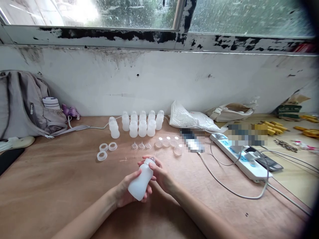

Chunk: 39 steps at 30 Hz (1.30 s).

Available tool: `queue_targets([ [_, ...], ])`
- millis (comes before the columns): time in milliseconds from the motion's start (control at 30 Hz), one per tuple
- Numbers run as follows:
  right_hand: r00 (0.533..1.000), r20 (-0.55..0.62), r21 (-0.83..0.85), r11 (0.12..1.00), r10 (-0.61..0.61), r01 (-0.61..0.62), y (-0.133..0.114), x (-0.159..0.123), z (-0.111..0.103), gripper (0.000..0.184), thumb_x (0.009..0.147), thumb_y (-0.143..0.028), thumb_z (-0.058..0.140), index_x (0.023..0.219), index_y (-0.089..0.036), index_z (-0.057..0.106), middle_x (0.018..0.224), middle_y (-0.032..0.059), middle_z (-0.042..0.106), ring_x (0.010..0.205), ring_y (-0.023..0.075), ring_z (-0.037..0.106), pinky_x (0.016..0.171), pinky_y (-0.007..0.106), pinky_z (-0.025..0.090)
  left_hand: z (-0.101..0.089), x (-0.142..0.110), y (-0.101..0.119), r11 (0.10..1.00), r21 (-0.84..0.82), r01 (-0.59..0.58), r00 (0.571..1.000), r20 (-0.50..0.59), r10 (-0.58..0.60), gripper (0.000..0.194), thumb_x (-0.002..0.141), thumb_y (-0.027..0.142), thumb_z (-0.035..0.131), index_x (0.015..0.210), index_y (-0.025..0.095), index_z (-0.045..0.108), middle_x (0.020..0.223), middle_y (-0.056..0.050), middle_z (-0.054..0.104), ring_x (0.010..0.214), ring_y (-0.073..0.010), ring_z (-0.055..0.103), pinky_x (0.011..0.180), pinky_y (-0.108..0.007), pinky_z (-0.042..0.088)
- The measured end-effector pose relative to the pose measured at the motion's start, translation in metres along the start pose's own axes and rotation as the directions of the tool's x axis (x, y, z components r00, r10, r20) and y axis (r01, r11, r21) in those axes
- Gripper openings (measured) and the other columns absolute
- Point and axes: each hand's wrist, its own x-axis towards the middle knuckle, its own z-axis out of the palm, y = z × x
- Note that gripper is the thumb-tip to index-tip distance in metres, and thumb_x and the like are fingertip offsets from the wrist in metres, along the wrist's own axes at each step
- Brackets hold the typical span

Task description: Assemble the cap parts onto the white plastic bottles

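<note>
A frosted white baby bottle (140, 183) is held tilted above the table, its neck pointing up and to the right. My left hand (124, 190) is wrapped round its body. My right hand (161, 175) is closed round the neck, where a clear teat (152, 159) shows at the top; the fingers partly hide the rim. Beyond my hands lie a few clear teats (141, 146) in a row. White collar rings (102, 155) lie to the left, and several clear round caps (177, 151) to the right. Several more baby bottles (142, 129) stand upright behind, some with tops on.
A grey backpack (22, 103) leans at the left wall. White plastic packaging (183, 116) and a beige bag (230, 112) lie at the back. On the right are a phone (191, 141), a power strip (241, 159) with trailing cables (231, 192), and yellow items (272, 127).
</note>
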Motion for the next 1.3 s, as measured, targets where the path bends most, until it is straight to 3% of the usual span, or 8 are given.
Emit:
queue_targets([
  [167,0.991,0.110,0.006,0.996,0.083,-0.084,0.005,-0.002,0.002,0.039,0.069,-0.043,0.056,0.099,-0.020,0.053,0.094,0.0079,0.063,0.054,0.0122,0.054,0.037,0.018,0.032,0.001,-0.002,-0.007,0.997,0.003,0.079,0.990,0.118,-0.079,0.039,0.069,0.040,0.054,0.091,0.008,0.055,0.064,-0.005,0.054,0.054,-0.0130,0.051,0.051,-0.025,0.038],
  [367,0.999,-0.021,-0.020,0.999,-0.029,0.029,0.009,0.000,0.006,0.014,0.069,-0.029,0.059,0.065,-0.017,0.052,0.069,0.0041,0.064,0.073,0.0182,0.058,0.060,0.026,0.045,0.016,-0.001,-0.010,0.956,0.287,-0.068,0.992,-0.084,0.095,0.022,0.068,0.028,0.057,0.083,0.012,0.053,0.064,-0.003,0.056,0.055,-0.0116,0.049,0.050,-0.022,0.035],
  [767,0.981,0.045,-0.305,0.932,-0.191,0.195,0.000,-0.004,0.008,0.017,0.070,-0.035,0.062,0.073,-0.018,0.056,0.077,0.0046,0.063,0.084,0.0210,0.057,0.073,0.033,0.044,0.010,0.006,-0.018,0.484,0.864,-0.142,0.848,-0.146,0.509,0.026,0.067,0.028,0.059,0.089,0.014,0.054,0.071,-0.002,0.056,0.059,-0.0138,0.050,0.051,-0.022,0.037],
  [900,0.925,0.077,-0.556,0.754,-0.372,0.350,-0.011,0.001,-0.006,0.031,0.069,-0.033,0.063,0.097,-0.023,0.054,0.103,0.0051,0.057,0.094,0.0209,0.052,0.080,0.033,0.041,0.008,0.005,-0.009,0.377,0.914,-0.151,0.736,-0.151,0.660,0.030,0.068,0.035,0.059,0.091,0.017,0.050,0.077,-0.003,0.059,0.067,-0.0163,0.054,0.058,-0.024,0.041],
  [1000,0.801,0.009,-0.774,0.503,-0.598,0.384,-0.023,0.011,-0.034,0.028,0.076,-0.031,0.055,0.102,-0.023,0.050,0.105,0.0063,0.054,0.099,0.0216,0.049,0.083,0.035,0.038,0.007,0.002,0.000,0.401,0.909,-0.113,0.681,-0.223,0.697,0.033,0.069,0.040,0.058,0.091,0.019,0.044,0.075,0.000,0.056,0.065,-0.0148,0.053,0.060,-0.024,0.041],
  [1167,0.602,-0.150,-0.988,0.139,-0.785,-0.064,-0.039,0.023,-0.086,0.019,0.074,-0.025,0.050,0.092,-0.018,0.053,0.099,0.0109,0.052,0.100,0.0265,0.045,0.086,0.041,0.033,0.007,-0.001,0.003,0.470,0.866,-0.168,0.681,-0.243,0.691,0.029,0.077,0.037,0.049,0.098,0.020,0.039,0.083,-0.001,0.054,0.075,-0.0151,0.053,0.069,-0.026,0.042],
  [1233,0.596,-0.219,-0.966,0.088,-0.772,-0.242,-0.039,0.024,-0.100,0.028,0.070,-0.020,0.050,0.098,-0.015,0.051,0.101,0.0139,0.051,0.098,0.0284,0.046,0.084,0.041,0.034,0.006,0.000,0.002,0.475,0.857,-0.202,0.669,-0.233,0.706,0.028,0.079,0.037,0.047,0.099,0.019,0.039,0.086,-0.002,0.053,0.079,-0.0159,0.053,0.074,-0.028,0.041],
  [1300,0.660,-0.275,-0.948,0.084,-0.699,-0.305,-0.036,0.024,-0.109,0.034,0.068,-0.015,0.048,0.101,-0.012,0.049,0.098,0.0157,0.053,0.093,0.0275,0.049,0.079,0.038,0.037,0.005,0.001,0.000,0.459,0.866,-0.197,0.653,-0.234,0.720,0.028,0.079,0.037,0.047,0.099,0.019,0.040,0.087,-0.003,0.054,0.080,-0.0166,0.053,0.075,-0.029,0.041],
])
